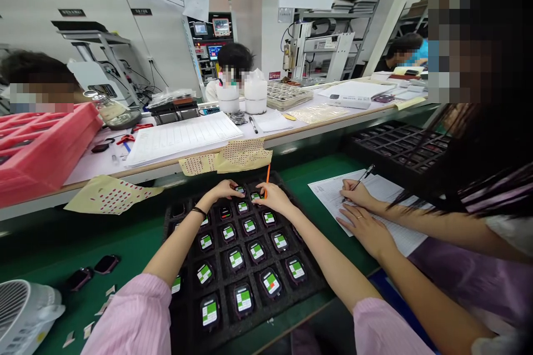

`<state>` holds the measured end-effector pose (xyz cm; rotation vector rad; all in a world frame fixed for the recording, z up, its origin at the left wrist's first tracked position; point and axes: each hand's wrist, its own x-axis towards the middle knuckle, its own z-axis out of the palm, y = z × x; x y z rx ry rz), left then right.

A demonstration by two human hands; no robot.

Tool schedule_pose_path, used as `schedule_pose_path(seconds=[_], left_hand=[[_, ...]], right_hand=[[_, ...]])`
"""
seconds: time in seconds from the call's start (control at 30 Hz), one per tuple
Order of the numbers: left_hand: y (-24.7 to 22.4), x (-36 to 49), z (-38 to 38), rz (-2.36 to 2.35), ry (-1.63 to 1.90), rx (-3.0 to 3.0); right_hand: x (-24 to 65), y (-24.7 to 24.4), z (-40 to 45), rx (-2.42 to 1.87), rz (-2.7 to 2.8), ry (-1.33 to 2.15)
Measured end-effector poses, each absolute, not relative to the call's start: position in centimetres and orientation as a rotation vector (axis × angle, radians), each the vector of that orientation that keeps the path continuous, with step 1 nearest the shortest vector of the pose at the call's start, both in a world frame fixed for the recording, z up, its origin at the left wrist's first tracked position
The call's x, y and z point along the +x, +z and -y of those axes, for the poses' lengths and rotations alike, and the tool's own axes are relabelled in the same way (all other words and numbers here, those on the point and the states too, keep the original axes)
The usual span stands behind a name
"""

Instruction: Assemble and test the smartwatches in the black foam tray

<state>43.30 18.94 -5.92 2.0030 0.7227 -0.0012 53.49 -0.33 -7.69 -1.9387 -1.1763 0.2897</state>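
Note:
A black foam tray lies on the green bench, its compartments holding several smartwatches, most with lit green-and-white screens. At the tray's far edge, my left hand has its fingertips on a watch. Just right of it, my right hand holds an orange stick upright between its fingers, over another watch. The fingertips of both hands are small and partly hidden.
On the right a person's hand writes on paper sheets; a second black tray stands behind. At left are a white fan, two dark watches and a red foam tray on a raised shelf.

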Motion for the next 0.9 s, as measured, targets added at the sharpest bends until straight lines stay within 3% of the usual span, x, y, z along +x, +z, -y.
schedule_pose_path(seconds=[0.27,0.5,0.9], left_hand=[[-6.0,41.3,-17.5,-0.627,0.207,1.660],[-4.8,39.1,-13.4,-0.586,0.217,1.244],[-3.5,35.6,-9.5,-0.567,0.212,0.746]], right_hand=[[52.6,-7.2,0.5,-1.819,1.264,0.181],[49.3,-7.1,0.5,-1.537,1.321,-0.130],[47.1,-5.7,1.4,-1.322,1.459,-0.215]])
